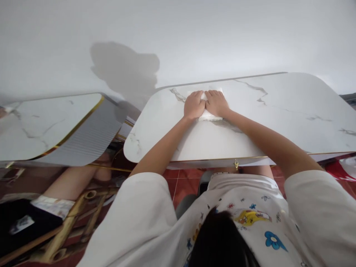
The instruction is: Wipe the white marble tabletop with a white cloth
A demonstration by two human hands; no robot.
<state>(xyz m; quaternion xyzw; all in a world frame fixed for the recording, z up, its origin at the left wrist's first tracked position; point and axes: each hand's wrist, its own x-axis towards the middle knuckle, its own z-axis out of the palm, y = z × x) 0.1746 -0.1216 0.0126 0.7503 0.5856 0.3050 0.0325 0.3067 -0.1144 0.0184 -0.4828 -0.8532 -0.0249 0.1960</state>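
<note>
A folded white cloth or paper wad (210, 116) lies on the marble-patterned white tabletop (280, 111); I cannot tell which it is. My left hand (194, 105) rests palm down over its left part. Beside it, my right hand (217, 103) lies palm down on the right part, the thumbs meeting in the middle. Both hands look flat, with fingers stretched towards the wall and not wrapped around anything. Most of the white wad is hidden beneath them; only its edges show.
A pale wall (222, 37) stands behind the table. Left of me is a second marble-patterned table (50, 122) with a gold edge, and a person's hand (3, 112) at its far left. Below it are that person's leg (71, 181) and a bamboo chair (63, 233).
</note>
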